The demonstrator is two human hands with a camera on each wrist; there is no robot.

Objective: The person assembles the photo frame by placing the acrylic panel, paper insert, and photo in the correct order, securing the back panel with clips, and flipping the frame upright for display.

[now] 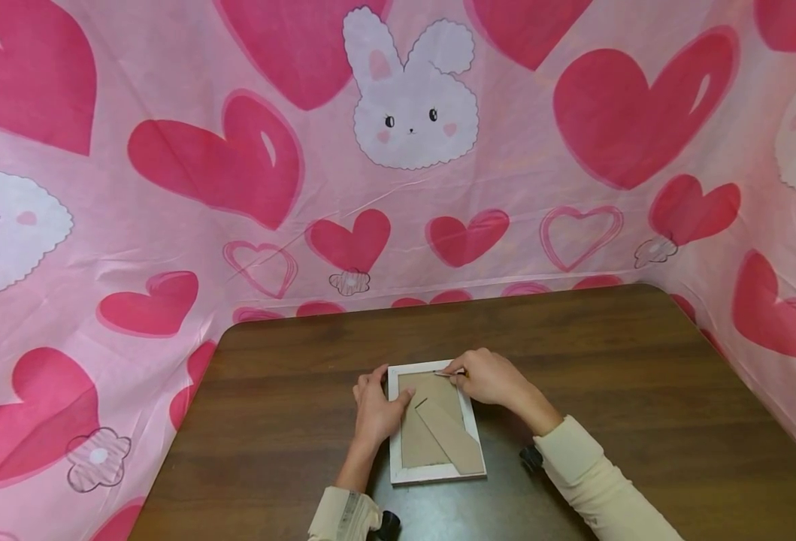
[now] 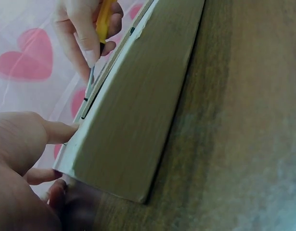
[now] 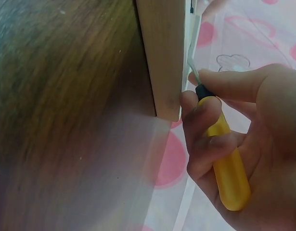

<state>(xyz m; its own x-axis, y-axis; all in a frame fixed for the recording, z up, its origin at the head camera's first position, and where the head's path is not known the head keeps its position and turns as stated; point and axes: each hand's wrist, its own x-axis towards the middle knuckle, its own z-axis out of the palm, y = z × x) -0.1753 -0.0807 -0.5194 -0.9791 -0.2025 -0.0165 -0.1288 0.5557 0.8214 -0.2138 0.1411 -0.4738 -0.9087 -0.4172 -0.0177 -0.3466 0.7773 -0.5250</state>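
A white picture frame (image 1: 431, 475) lies face down on the table, its brown backing board (image 1: 414, 439) and slanting easel stand (image 1: 453, 436) showing. My left hand (image 1: 376, 409) grips the frame's left edge near the top, thumb over the backing and fingers along the outer side. At the top right corner, my right hand (image 1: 488, 378) holds a screwdriver (image 3: 227, 168) with a yellow handle, black collar and thin metal shaft. The shaft (image 2: 90, 82) reaches along the inner top edge of the frame, beside small dark tabs. Exact contact of its tip cannot be told.
The dark wooden table (image 1: 289, 376) extends around the frame on every side. Behind it and at both sides hangs a pink cloth (image 1: 411, 195) with hearts and rabbits. Black wrist devices (image 1: 388, 524) sit by both cream sleeves (image 1: 573, 454).
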